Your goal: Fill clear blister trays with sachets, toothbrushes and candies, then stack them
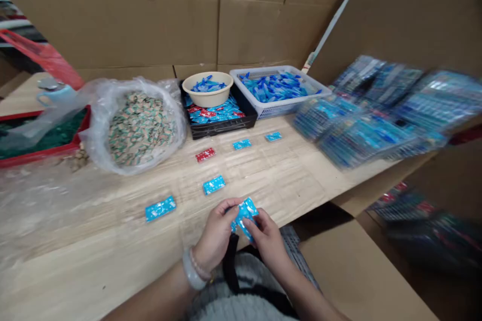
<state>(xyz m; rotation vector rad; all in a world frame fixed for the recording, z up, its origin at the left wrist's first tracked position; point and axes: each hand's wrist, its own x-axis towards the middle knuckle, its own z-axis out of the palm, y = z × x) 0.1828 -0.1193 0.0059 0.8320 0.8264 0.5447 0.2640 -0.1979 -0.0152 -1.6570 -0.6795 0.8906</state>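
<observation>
Both my hands meet at the near edge of the wooden table [113, 261]. My left hand [216, 233] and my right hand [265, 238] are closed together on a small blue packet [244, 213], held just above the table edge. Loose packets lie on the table beyond them: a blue packet [160, 208] to the left, a second blue packet [214, 184] straight ahead, a red packet [205, 154], and two more blue ones [241, 144] [273, 136] farther back.
A clear plastic bag [139, 125] of small green and tan packets sits at the left. Behind are a black tray [220, 118] of packets with a beige bowl [207, 88], a white basket [276, 90] of blue pieces, and stacked blue packs [376, 110] at the right. Cardboard walls surround the table.
</observation>
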